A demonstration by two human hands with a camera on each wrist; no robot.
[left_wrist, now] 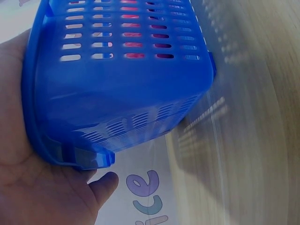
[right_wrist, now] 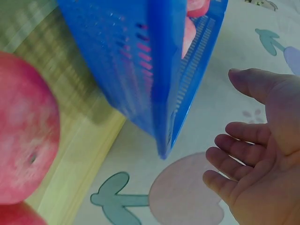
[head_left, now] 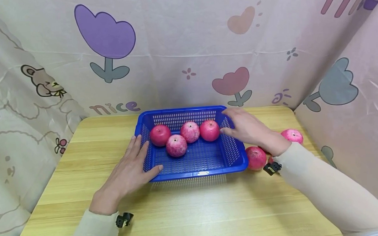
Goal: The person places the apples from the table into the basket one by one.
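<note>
A blue plastic basket (head_left: 198, 174) with slotted walls stands on the table, holding several pink-red apples (head_left: 176, 145). My left hand (head_left: 130, 167) rests on its left end, fingers extended over the side rim and thumb on the front rim. In the left wrist view the palm lies along the basket's rim (left_wrist: 30, 93). Over the basket's right end hovers my right hand (head_left: 247, 127), with nothing in its grasp. The right wrist view shows that hand (right_wrist: 253, 150) with its fingers loosely bent and apart from the basket wall (right_wrist: 159, 84).
Right of the basket, an apple (head_left: 256, 158) sits close to its wall, and another apple (head_left: 292, 135) lies farther back, partly behind my right wrist. A printed curtain (head_left: 172, 44) hangs along the back and both sides of the wooden table (head_left: 188, 218).
</note>
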